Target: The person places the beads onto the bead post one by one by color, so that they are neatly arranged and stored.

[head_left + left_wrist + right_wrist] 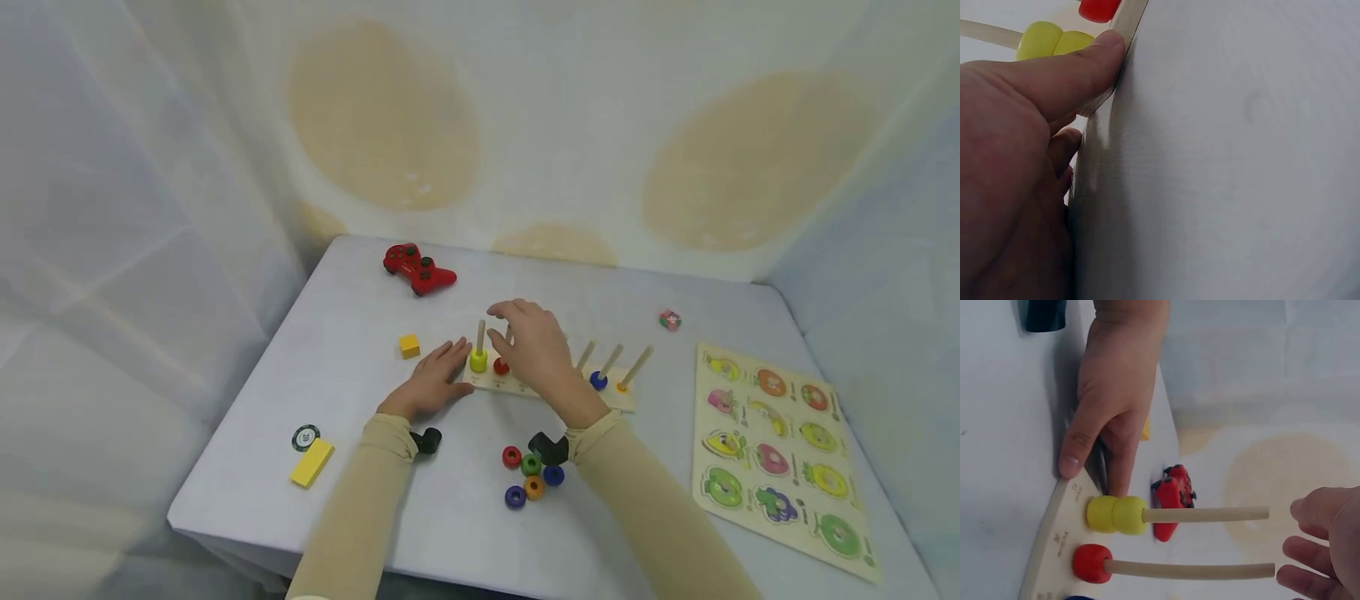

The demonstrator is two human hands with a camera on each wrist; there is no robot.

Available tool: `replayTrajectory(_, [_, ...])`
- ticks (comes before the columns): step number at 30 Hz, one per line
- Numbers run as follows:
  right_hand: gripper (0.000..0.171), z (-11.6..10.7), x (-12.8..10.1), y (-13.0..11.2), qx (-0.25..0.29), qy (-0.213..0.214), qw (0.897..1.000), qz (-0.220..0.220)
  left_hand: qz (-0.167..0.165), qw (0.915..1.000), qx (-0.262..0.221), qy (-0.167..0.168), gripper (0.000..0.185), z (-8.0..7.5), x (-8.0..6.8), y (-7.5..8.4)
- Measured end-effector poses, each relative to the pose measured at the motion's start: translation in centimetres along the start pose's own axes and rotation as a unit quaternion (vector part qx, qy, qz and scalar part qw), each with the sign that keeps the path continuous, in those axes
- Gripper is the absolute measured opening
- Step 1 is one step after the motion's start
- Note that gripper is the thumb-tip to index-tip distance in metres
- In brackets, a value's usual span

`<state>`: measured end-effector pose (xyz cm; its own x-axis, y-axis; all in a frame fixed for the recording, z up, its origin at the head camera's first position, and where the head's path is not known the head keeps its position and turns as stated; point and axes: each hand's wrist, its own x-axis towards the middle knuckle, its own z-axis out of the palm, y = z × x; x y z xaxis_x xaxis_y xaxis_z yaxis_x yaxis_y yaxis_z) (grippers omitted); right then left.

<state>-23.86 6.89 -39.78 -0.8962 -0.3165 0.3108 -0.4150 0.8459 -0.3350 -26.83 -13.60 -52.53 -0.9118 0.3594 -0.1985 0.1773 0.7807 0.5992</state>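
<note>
The ring-stacking board (525, 385) lies on the tabletop (360, 275), and everything centres on it. The left hand (431, 383) lies flat at the board's left end, its grip released, thumb (1085, 65) pressed against the edge to steady it. The right hand (536, 346) hovers over the peg tops above the red ring (1091, 562), fingers (1300, 553) loose and holding nothing. The yellow rings (1116, 514) sit on the neighbouring peg. This looks like the pause between placements; fetching another from the loose rings (528, 475) in front of the board would need a pinch and careful alignment over a peg.

upright pegs (609, 361) blocking board (619, 402), loose rings (532, 476) cluttering near side
</note>
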Motion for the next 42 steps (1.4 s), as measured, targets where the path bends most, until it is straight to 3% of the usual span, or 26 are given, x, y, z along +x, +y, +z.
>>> replayTrajectory(4, [0.029,0.0,-1.9,0.9,0.02,0.022,0.999,-0.036,0.008,0.9999,0.008,0.0,0.082,-0.3,0.2,0.1])
replayTrajectory(7, [0.027,0.8,-4.1,1.7,0.017,0.002,0.998,-0.056,0.015,0.9998,0.015,-0.001,0.082,-0.1,0.2,0.0])
replayTrajectory(11, [0.029,2.7,-7.2,2.7,0.0,-0.082,0.996,-0.044,0.018,0.9995,0.025,-0.001,0.082,0.0,0.2,-0.1])
replayTrajectory(15, [0.037,4.3,-9.5,3.3,-0.023,-0.162,0.986,-0.023,0.016,0.9994,0.031,-0.002,0.082,-0.2,0.3,-0.1])
replayTrajectory(19, [0.035,5.0,-10.4,3.2,-0.034,-0.2,0.979,-0.017,0.019,0.9995,0.023,0.004,0.082,-0.4,0.2,-0.2])
replayTrajectory(29, [0.027,5.1,-10.8,2.6,-0.068,-0.227,0.971,-0.033,0.008,0.9999,0.014,-0.002,0.082,0.2,0.2,-0.2])
replayTrajectory(32, [0.025,4.5,-10.2,2.5,-0.056,-0.19,0.98,-0.031,0.005,0.9999,0.015,0.001,0.082,0.3,0.2,-0.3])
replayTrajectory(36, [0.025,2.2,-7.8,2.5,-0.013,-0.068,0.997,-0.039,0.0,0.9999,0.011,0.002,0.082,0.2,0.1,-0.1])
replayTrajectory(39, [0.024,0.2,-5.4,2.7,0.016,0.025,0.998,-0.053,-0.002,1.0,0.006,-0.002,0.082,0.1,-0.1,0.1])
replayTrajectory(42, [0.022,-1.2,-3.2,2.7,0.018,0.068,0.996,-0.053,-0.001,1.0,0.004,-0.006,0.082,0.1,-0.2,0.2])
